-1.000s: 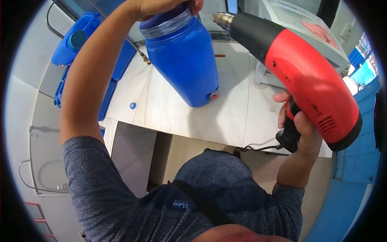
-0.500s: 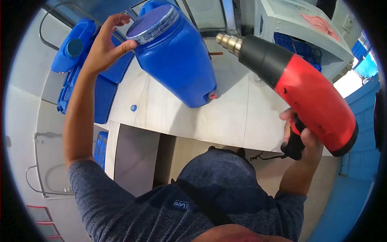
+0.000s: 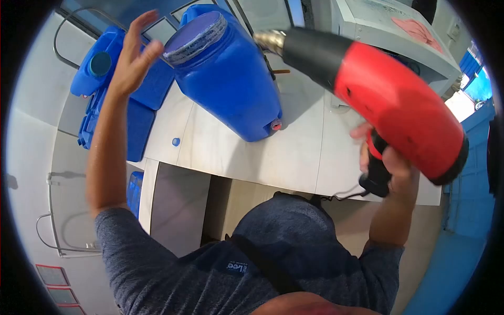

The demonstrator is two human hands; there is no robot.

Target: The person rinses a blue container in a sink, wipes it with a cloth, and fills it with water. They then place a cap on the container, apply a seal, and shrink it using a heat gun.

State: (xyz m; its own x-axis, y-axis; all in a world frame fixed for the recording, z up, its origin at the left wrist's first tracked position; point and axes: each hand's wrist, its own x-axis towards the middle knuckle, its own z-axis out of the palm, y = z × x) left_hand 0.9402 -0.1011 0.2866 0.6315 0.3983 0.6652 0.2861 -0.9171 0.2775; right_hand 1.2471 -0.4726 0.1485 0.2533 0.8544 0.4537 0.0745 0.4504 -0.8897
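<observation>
A red and black heat gun [image 3: 391, 97] is gripped by its handle in my right hand [image 3: 396, 165]. Its metal nozzle [image 3: 270, 41] points left, toward a large blue plastic drum [image 3: 226, 79] on the counter. A wrinkled clear film band [image 3: 197, 44] runs round the rim of the drum's purple-blue lid [image 3: 193, 32]. My left hand [image 3: 131, 65] is raised just left of the lid, fingers apart, holding nothing. Low on the drum's side is a small red-ringed spout [image 3: 276, 125].
Blue jerrycans [image 3: 102, 63] stand at the left on the pale counter [image 3: 220, 152], with a small blue cap [image 3: 176, 142] nearby. A white shelf unit [image 3: 367, 21] with a pink cloth [image 3: 417, 32] is at the right. The heat gun's cord [image 3: 341, 197] hangs by the counter edge.
My left hand has come away from the drum's lid and its fingers have spread. The heat gun in my right hand has moved left, bringing its nozzle close to the drum in view.
</observation>
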